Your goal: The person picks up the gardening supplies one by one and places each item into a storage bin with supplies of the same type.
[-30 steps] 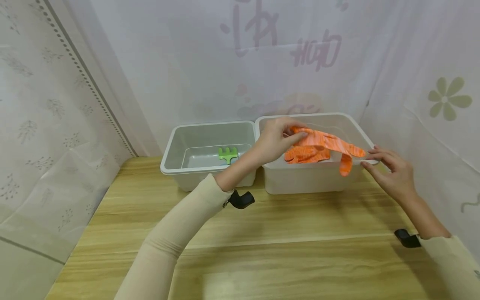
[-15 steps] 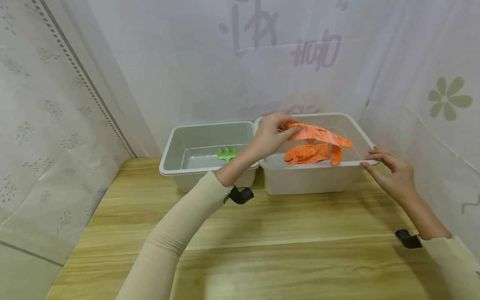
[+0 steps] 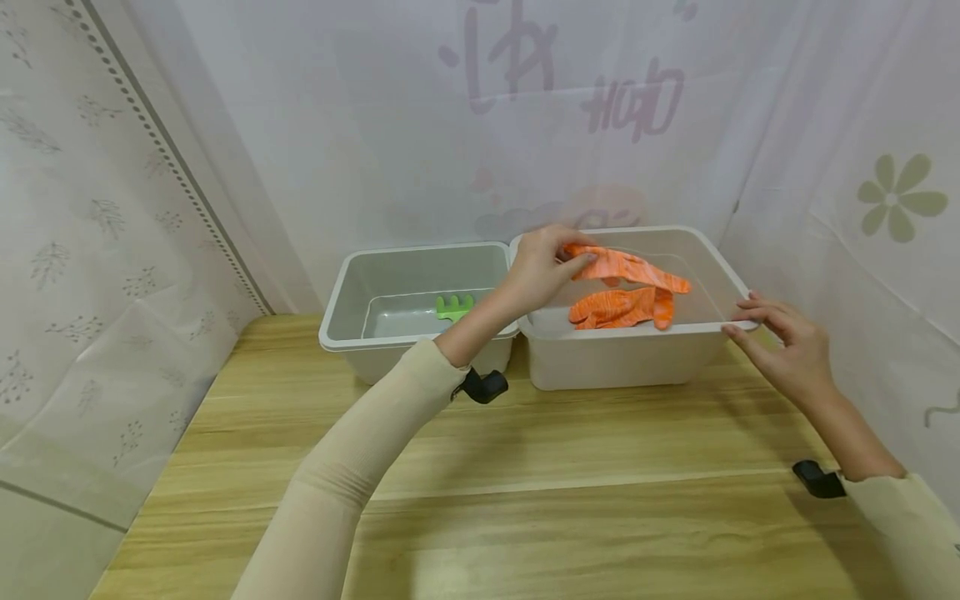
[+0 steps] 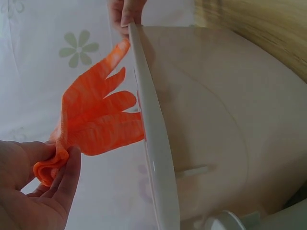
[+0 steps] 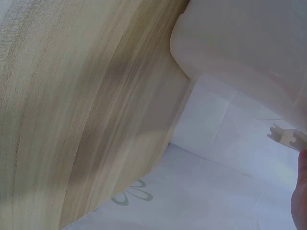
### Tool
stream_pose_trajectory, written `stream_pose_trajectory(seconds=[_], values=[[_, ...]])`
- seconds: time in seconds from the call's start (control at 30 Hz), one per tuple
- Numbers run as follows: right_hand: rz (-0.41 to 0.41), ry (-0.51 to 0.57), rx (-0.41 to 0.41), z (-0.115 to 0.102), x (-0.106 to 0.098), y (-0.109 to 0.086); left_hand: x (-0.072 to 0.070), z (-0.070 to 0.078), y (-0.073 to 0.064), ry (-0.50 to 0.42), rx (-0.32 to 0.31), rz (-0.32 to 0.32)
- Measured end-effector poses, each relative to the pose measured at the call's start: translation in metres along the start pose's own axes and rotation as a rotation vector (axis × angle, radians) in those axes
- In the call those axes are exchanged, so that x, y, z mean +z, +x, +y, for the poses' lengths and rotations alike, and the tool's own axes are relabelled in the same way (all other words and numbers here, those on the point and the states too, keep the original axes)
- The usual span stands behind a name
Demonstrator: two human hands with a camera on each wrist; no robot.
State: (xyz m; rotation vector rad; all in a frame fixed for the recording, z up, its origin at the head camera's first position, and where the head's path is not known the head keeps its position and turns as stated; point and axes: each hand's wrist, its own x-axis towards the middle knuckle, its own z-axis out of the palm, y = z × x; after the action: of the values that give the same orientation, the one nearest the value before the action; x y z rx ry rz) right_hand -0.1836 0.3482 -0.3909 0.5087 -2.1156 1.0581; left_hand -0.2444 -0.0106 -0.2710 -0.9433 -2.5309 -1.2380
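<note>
My left hand [image 3: 542, 268] pinches the cuff of an orange glove [image 4: 103, 108] between thumb and fingers. The glove's fingers droop over the inside of the right white bin [image 3: 611, 358], close to its front rim. Below it in that bin lies a second orange glove [image 3: 611, 308]. At the bin's front right corner, my right hand [image 3: 787, 346] grips the rim between thumb and fingers. In the right wrist view only part of the right hand [image 5: 300, 191] shows, at the right edge.
A second, greyish bin [image 3: 352, 321] stands to the left, against the right one. Inside it is a green rake-like tool [image 3: 453, 308], its lower part hidden by my left forearm. Both bins stand on a wood-grain table [image 3: 600, 533], with patterned curtains [image 3: 337, 125] behind and at the sides.
My left hand has drawn back left with the glove, whose fingertips moved from over the front rim to inside the bin. The right hand has stayed on the corner.
</note>
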Motion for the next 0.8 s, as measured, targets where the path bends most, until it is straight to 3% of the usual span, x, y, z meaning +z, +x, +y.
stream_pose_trajectory(seconds=[0.3,0.8], values=[[0.001,0.002,-0.003,0.001,0.000,0.000,-0.003,-0.007,0.006,0.003,0.005,0.024],[-0.002,-0.017,0.000,0.002,0.000,-0.001,-0.004,-0.009,0.012,0.109,-0.005,-0.044]])
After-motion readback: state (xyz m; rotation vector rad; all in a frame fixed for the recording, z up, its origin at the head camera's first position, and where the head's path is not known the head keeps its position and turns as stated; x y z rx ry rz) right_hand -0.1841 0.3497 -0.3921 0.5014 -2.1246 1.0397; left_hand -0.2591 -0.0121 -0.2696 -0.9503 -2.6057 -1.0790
